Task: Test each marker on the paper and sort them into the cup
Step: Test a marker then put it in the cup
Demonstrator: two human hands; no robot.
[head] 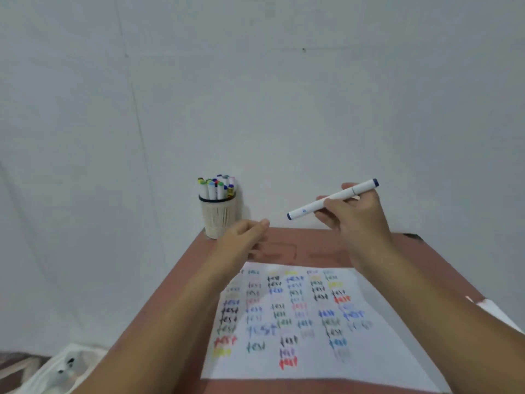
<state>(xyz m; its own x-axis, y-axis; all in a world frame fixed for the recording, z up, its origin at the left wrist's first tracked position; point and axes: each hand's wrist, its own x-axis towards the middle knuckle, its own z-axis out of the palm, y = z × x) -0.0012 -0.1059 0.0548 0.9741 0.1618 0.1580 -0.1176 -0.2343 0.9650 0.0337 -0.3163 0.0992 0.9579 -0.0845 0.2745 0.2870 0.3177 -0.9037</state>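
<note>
While the paper point(306, 317) lies flat on the brown table point(176, 282), crowded with coloured "test" marks, the cup point(217, 217) stands beyond the paper's far left corner, already full of upright markers point(217, 186). The left hand point(241, 237) hovers just beside the cup, nearer to it than the other hand, fingers loosely curled and holding nothing. The right hand point(355, 214) is raised beyond the paper's far right corner, fingers and thumb pinching a white marker point(332, 199) near its middle; both dark-blue ends look capped. Its long axis slants, lower end pointing toward the cup, so a leftward carry likely comes next.
</note>
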